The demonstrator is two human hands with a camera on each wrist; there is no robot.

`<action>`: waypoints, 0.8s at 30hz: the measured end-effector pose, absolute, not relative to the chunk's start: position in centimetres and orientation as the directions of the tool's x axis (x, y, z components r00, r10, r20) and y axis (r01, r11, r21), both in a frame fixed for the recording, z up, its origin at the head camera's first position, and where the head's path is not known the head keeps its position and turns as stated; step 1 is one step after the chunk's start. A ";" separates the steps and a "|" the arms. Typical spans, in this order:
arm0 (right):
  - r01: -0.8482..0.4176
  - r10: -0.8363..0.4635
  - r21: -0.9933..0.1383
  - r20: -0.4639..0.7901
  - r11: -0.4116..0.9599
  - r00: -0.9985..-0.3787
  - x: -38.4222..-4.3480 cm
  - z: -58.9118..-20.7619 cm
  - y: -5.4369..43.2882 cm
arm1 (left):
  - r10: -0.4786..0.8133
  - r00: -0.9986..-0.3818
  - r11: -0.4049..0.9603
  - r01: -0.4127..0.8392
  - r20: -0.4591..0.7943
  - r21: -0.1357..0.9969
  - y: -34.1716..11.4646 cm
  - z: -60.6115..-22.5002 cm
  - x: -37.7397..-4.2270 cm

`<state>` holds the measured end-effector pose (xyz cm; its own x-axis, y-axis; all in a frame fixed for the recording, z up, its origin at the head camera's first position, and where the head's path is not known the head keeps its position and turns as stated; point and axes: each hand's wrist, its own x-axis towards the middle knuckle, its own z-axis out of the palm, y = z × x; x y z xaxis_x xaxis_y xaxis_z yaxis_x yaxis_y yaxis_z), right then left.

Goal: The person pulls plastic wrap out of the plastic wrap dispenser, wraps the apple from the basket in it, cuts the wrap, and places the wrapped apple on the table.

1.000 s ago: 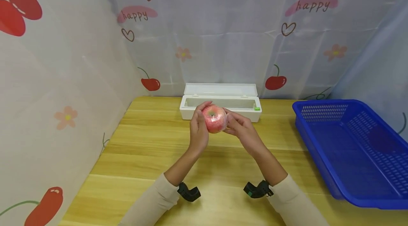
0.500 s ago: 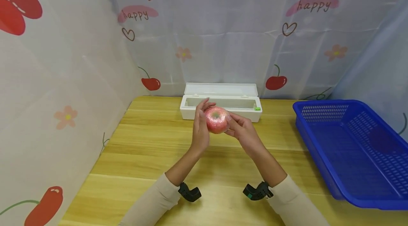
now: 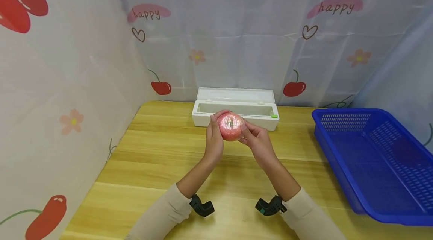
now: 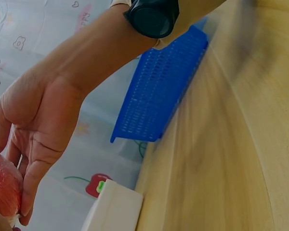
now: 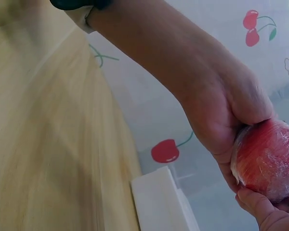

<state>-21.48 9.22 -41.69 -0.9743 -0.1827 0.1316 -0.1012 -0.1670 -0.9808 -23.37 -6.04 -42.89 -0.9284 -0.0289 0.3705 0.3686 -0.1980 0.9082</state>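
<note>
A red apple [image 3: 230, 128] wrapped in clear cling film is held up between both hands over the table. My left hand [image 3: 214, 140] cups its left side, fingers curved over the far side. On the right side, my right hand [image 3: 259, 143] pinches it, thumb on the near face. Light glares off the film at the apple's top. The right wrist view shows the wrapped apple [image 5: 269, 159] against the left palm, with right-hand fingertips [image 5: 257, 204] at its lower edge. In the left wrist view the apple [image 4: 4, 185] is partly cut off.
Behind the hands stands a long white box [image 3: 203, 120] with its lid [image 3: 235, 94] raised and a green slider [image 3: 274, 116] at its right end. A blue plastic basket [image 3: 338, 180] sits on the right of the wooden table [image 3: 152, 157]. A cherry-printed curtain [image 3: 236, 52] encloses the back and sides.
The apple has turned in the hands, and its stem hollow now lies under glare. My left fingers have lowered and closed in on its far side. The head view has shifted slightly.
</note>
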 end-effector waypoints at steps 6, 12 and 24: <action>-0.155 -0.211 -0.987 0.162 -0.052 -0.964 -21.5 -41.7 9.8 | -0.013 -0.935 -0.177 0.350 0.353 0.920 -6.0 -43.0 -23.4; -0.302 -0.283 -0.953 0.291 -0.007 -0.914 -22.0 -41.6 10.2 | -0.017 -0.946 -0.227 0.320 0.325 0.920 -6.2 -42.6 -23.5; -0.314 -0.249 -0.949 0.314 -0.039 -0.916 -22.6 -41.8 10.9 | 0.150 -0.935 -0.235 0.282 0.322 0.930 -6.8 -42.5 -24.0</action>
<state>-22.63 10.85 -41.77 -0.9162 -0.2491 0.3138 -0.3141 -0.0394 -0.9486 -23.98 -6.76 -42.45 -0.9349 0.1499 0.3216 0.2823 -0.2349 0.9301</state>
